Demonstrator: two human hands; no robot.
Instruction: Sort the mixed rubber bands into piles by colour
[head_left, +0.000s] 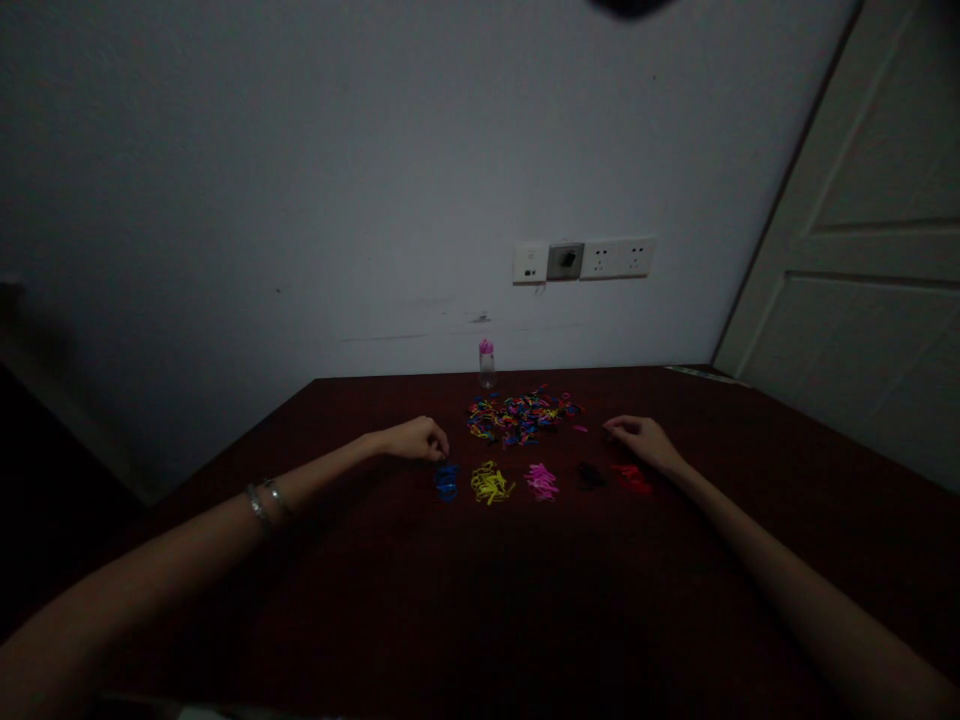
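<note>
Both hands are well apart over the smooth, dark red table [480, 590], left [414, 440] curled, right [643, 440] with bent fingers; whether either grips anything, I cannot tell. Between and slightly beyond them spreads a tangled heap [517, 418] of thin, bright pieces, probably light and bendy, best pinched singly at an end. Farther out stands a clear bottle [487, 370]. Nearer than the hands lie yellow [491, 484], pink [541, 482], red [632, 478], blue [445, 482] and black piles [591, 475]. One pink piece [580, 429] lies near the right fingertips.
</note>
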